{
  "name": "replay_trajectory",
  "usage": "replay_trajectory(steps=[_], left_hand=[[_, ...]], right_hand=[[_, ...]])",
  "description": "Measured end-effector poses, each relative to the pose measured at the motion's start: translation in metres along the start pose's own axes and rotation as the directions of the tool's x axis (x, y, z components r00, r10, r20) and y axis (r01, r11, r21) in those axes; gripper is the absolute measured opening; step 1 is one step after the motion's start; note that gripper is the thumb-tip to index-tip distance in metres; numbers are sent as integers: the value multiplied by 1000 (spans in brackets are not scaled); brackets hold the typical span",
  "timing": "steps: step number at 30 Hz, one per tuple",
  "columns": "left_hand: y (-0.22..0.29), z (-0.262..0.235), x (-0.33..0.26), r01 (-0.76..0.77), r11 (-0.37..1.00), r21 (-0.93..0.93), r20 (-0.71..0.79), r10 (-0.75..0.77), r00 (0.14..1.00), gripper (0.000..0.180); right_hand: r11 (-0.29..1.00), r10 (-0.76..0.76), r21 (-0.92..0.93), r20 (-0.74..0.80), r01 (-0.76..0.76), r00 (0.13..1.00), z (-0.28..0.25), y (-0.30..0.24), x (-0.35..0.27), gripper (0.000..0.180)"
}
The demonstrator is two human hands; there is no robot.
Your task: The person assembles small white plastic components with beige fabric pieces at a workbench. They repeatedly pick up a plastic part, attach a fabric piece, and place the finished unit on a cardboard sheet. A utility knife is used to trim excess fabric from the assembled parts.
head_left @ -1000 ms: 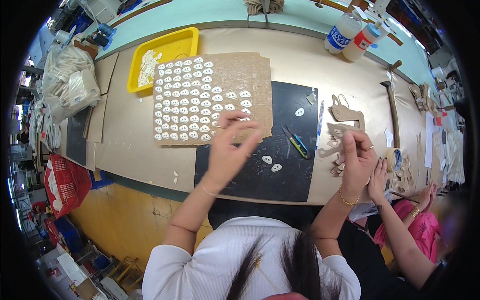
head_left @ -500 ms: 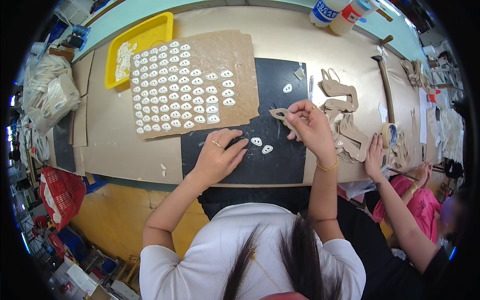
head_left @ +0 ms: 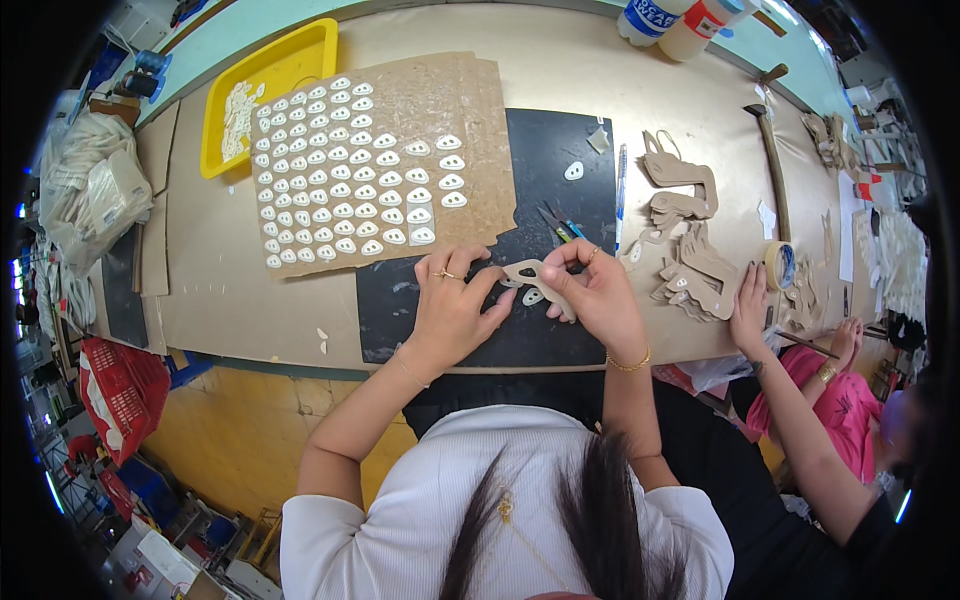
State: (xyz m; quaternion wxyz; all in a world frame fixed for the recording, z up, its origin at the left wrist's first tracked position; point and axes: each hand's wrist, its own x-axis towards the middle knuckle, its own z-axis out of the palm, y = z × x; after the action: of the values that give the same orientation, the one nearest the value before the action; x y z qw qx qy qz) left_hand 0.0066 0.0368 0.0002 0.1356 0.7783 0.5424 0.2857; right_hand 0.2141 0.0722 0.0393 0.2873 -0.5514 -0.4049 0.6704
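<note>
You are holding a tan cardboard cutout point(head_left: 530, 275) just above the black mat point(head_left: 545, 190) on the counter point(head_left: 230, 310), your right hand point(head_left: 598, 295) pinching its right end, your left hand point(head_left: 452, 305) with fingers closed on its left tip. A small white oval piece point(head_left: 533, 297) is lying just beneath. You seem to be fitting such a piece to it; next likely calls for steady, exact placing.

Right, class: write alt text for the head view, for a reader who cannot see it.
Both hands, left hand and right hand, hold a tan cut-out over a black mat on a workbench. Behind lies a cardboard sheet with rows of white ovals; a yellow tray sits beyond. Another person's hand rests at right.
</note>
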Motion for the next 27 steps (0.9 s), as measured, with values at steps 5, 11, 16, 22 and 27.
replay_trajectory(steps=[5, 11, 16, 22, 27], left_hand=[[-3, -3, -4, 49, 995, -84, 16, -48, 999, 44], [-3, -4, -8, 29, 993, -118, -41, -34, 999, 45], [-5, -11, -13, -31, 988, -151, 11, 34, 999, 42], [-4, -16, -15, -122, 989, -80, 66, 128, 990, 43], [-6, -15, -17, -132, 989, -69, 83, 137, 987, 43]], right_hand=[[998, 1, -70, -78, -7, 997, 8, 16, -2, 15], [974, -81, -222, -159, 44, 984, 20, 20, -5, 15], [936, -179, -339, -214, 99, 960, 29, 20, -11, 13], [860, -343, -465, -229, 208, 911, 35, 25, -10, 9], [805, -403, -543, -208, 238, 891, 36, 27, -9, 9]])
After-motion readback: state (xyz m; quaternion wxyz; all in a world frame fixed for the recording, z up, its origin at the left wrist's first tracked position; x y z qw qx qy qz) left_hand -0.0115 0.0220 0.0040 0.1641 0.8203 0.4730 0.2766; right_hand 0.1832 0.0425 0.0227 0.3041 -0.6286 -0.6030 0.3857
